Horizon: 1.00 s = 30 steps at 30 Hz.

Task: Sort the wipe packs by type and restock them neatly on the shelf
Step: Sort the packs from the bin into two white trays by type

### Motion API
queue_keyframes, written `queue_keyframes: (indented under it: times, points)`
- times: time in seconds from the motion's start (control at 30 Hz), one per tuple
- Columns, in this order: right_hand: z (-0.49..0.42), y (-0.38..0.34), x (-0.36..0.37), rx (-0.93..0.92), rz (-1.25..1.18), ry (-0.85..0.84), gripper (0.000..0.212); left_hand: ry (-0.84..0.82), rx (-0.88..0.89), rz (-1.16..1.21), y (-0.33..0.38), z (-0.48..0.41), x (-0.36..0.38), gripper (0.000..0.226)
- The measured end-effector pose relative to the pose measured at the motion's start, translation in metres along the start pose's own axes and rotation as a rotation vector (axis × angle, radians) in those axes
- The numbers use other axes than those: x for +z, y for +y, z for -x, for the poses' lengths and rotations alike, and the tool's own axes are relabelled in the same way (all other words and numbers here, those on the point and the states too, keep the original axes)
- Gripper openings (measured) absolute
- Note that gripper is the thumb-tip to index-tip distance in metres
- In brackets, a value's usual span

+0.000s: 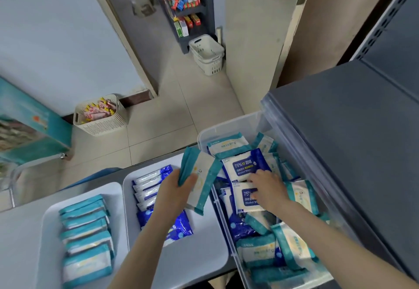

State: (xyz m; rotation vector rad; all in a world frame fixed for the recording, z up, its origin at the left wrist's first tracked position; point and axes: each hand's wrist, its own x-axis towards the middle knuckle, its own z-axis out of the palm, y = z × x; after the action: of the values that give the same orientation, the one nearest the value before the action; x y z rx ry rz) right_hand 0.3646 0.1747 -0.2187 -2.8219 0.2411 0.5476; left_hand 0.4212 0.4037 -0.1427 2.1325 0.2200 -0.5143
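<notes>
Sorting wipes: L hand (179,186) up w/ teal pack (201,175), R hand (267,186) down in bin (217,127).

L grip is clenched round the teal pack (maybe two stacked), held above the gap betw. mid tray (204,243) and bin. Its long axis runs roughly away from the person, far end tipped toward the bin. R hand lies on a blue pack (247,198); can't tell if the grip pinches it or only rests. Risks: the teal pack could slip and land in the mid tray w/ the blues, mixing types, since the left tray (52,216) on the bench (18,232) takes teals. Lifting the blue pack could drag out neighbouring packs.
</notes>
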Motion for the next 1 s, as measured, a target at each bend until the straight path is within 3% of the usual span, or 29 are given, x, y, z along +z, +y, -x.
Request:
queue_keyframes:
  times: [0.33,0.43,0.57,0.77,1.0]
  points:
    - [-0.050,-0.004,-0.034,-0.110,0.009,0.121,0.031,0.084,-0.142,0.185,-0.034,0.016,-0.017,0.011]
    - [-0.060,-0.007,-0.031,-0.108,0.129,0.068,0.042,0.117,-0.182,0.209,-0.048,0.019,-0.026,0.008]
    - [-0.062,-0.004,-0.029,-0.136,0.287,0.092,0.041,0.172,-0.241,0.258,-0.072,0.028,-0.038,0.005]
    - [-0.042,-0.005,-0.036,-0.063,0.093,0.084,0.025,0.171,-0.328,0.299,-0.098,0.040,-0.052,0.004]
    - [-0.014,-0.056,-0.076,-0.002,-0.151,0.231,0.038,0.189,-0.352,0.350,-0.112,0.037,-0.070,0.009]
